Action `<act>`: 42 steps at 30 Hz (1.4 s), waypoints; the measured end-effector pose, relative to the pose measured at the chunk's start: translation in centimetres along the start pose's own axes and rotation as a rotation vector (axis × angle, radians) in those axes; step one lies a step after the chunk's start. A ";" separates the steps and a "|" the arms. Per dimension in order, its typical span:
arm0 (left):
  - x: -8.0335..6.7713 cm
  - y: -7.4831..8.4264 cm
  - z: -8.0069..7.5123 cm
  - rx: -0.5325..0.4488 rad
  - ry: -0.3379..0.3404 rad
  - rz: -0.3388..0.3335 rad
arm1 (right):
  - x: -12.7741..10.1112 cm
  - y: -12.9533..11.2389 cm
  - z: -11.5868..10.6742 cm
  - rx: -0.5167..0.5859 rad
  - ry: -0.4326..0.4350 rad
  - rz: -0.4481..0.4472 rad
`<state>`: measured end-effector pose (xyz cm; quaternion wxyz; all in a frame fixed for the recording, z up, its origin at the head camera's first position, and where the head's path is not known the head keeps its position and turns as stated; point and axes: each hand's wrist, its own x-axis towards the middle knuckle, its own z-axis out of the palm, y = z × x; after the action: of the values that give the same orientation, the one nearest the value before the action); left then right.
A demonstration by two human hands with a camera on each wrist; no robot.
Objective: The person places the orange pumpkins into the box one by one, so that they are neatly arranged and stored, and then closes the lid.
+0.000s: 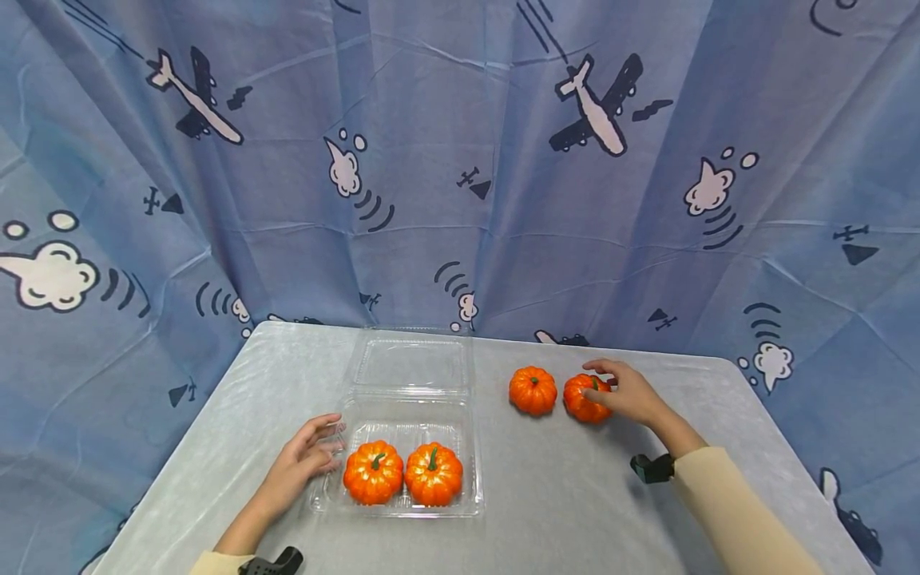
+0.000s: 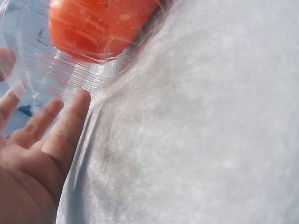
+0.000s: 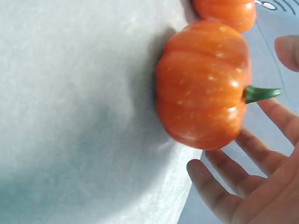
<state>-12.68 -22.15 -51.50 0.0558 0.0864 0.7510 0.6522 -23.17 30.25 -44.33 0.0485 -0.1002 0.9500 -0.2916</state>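
A clear plastic clamshell box (image 1: 395, 509) lies on the table, its lid (image 1: 411, 363) folded back toward the curtain. Two small orange pumpkins, a left one (image 1: 373, 473) and a right one (image 1: 434, 474), sit side by side in its front half. My left hand (image 1: 298, 463) is at the box's left side, fingers spread and fingertips right at the ribbed wall (image 2: 65, 77). My right hand (image 1: 632, 393) reaches over a third pumpkin (image 3: 203, 86) with a green stem. Its fingers are extended behind the pumpkin, and the thumb (image 3: 287, 52) stands apart from it.
Another orange pumpkin (image 1: 533, 390) sits just left of the one by my right hand. A pale cloth covers the table (image 1: 568, 495). A blue curtain (image 1: 431, 176) with airplane prints hangs close behind the table's far edge.
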 end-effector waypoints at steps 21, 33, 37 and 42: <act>0.0 0.0 0.1 -0.009 0.001 -0.023 | 0.3 1.5 0.9 0.048 -0.040 0.057; 0.1 -0.1 0.1 -0.001 0.002 -0.011 | 0.5 2.2 1.3 0.072 -0.007 0.037; 0.1 -0.1 0.1 0.002 0.005 -0.014 | 0.3 2.1 1.3 0.085 0.004 0.037; 0.1 -0.1 0.1 0.009 0.007 -0.018 | 0.1 1.9 1.1 0.091 0.028 0.022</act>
<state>-12.71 -22.05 -51.56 0.0586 0.0776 0.7550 0.6484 -23.37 31.14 -46.31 0.0430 -0.0832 0.9375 -0.3351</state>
